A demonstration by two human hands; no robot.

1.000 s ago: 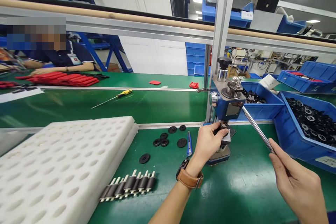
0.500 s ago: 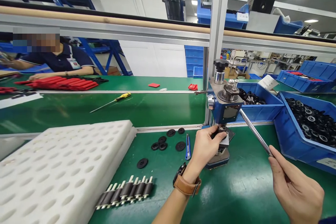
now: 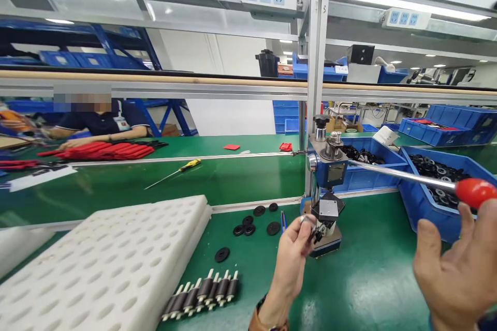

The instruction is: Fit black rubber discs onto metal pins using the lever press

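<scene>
My left hand (image 3: 292,253) is closed, thumb against fingers, on a small black part with a silvery ring, partly hidden by the fingers. It is just in front of the arbor press (image 3: 329,165), left of the press's metal block (image 3: 328,209). The press lever (image 3: 399,173) extends right and ends in a red knob (image 3: 476,193). My right hand (image 3: 454,269) is open below the knob, thumb and fingers apart; whether a fingertip touches the knob I cannot tell. Black discs (image 3: 273,228) and a blue utility knife (image 3: 283,221) lie left of the press.
Blue bins (image 3: 423,212) of black parts stand to the right. A white foam tray (image 3: 116,248) with round holes fills the left, beside several dark rollers (image 3: 205,289). Beyond are a yellow screwdriver (image 3: 188,165), red pieces (image 3: 104,150) and a seated person (image 3: 99,123).
The lever has swung up, and my right hand has let go of it. My left hand has come out from under the press ram toward me with the small part. The camera view has tilted up.
</scene>
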